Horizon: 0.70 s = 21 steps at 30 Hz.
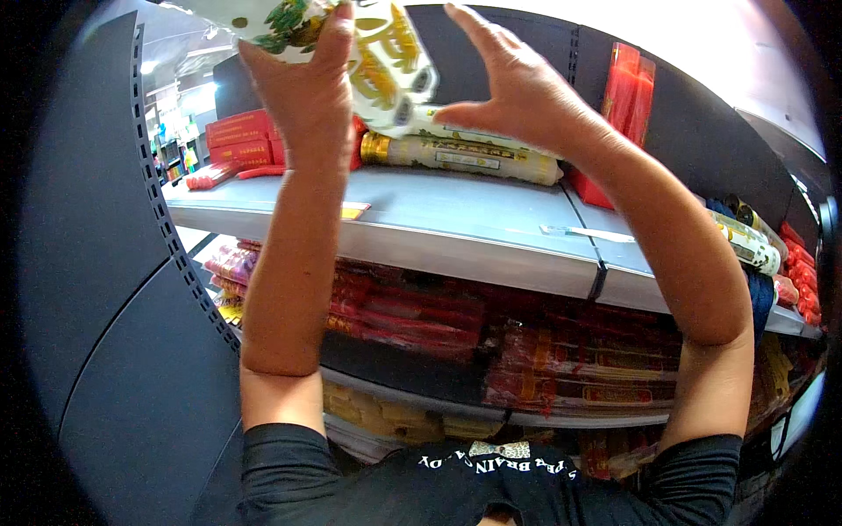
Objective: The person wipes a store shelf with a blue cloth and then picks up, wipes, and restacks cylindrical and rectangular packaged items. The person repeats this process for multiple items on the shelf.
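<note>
My left hand (306, 92) is raised at the top of the view. Its fingers and thumb hold a white package (388, 59) with green and gold printing, whose upper part runs out of the picture. To its right, my right hand (520, 85) is held up with thumb and fingers apart and nothing between them. Behind and below the package, a gold-ended wrapped roll (467, 158) lies on the grey metal shelf (447, 204). Another pale roll (473, 131) rests against it, partly hidden by my right hand.
Red boxes (240, 141) are stacked at the shelf's left. Red cylinders (628, 92) stand upright towards the right. A thin white-handled item (592, 233) lies near the front edge. Lower shelves hold red plastic-wrapped packs (579, 368). A dark perforated side panel (118, 263) rises on the left.
</note>
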Each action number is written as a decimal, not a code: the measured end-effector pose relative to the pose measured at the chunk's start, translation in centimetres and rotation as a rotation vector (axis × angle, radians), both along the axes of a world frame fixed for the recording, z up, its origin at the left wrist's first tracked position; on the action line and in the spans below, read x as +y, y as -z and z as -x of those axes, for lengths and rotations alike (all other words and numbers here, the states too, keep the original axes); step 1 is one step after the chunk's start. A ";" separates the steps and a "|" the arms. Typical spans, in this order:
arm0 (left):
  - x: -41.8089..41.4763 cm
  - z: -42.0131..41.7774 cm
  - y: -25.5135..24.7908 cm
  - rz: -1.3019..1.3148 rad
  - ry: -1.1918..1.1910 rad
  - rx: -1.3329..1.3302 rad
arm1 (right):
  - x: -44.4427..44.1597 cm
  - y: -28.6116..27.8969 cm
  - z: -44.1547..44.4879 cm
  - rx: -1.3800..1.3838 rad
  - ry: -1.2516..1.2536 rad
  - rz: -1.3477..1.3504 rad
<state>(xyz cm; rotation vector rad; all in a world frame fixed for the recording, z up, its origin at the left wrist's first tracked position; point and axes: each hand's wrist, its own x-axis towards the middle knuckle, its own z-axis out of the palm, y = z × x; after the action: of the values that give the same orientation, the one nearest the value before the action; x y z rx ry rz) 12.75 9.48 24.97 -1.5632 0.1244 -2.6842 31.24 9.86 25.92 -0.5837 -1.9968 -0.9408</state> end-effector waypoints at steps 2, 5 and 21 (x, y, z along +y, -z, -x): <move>-1.1 -2.8 0.4 0.143 0.188 0.021 | -0.2 1.6 0.2 0.032 -0.046 0.083; -0.7 -5.8 2.4 0.150 0.649 -0.063 | -0.7 3.8 -0.6 0.150 0.032 0.109; 1.7 -7.9 7.4 0.981 1.418 -0.197 | 2.3 2.1 -8.0 -0.390 0.088 1.070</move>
<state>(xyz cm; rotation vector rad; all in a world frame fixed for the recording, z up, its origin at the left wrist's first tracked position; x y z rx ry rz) 20.66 11.13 17.62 -1.6637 -0.2463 -4.5065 39.19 12.15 23.86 -1.1146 -2.7857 0.0822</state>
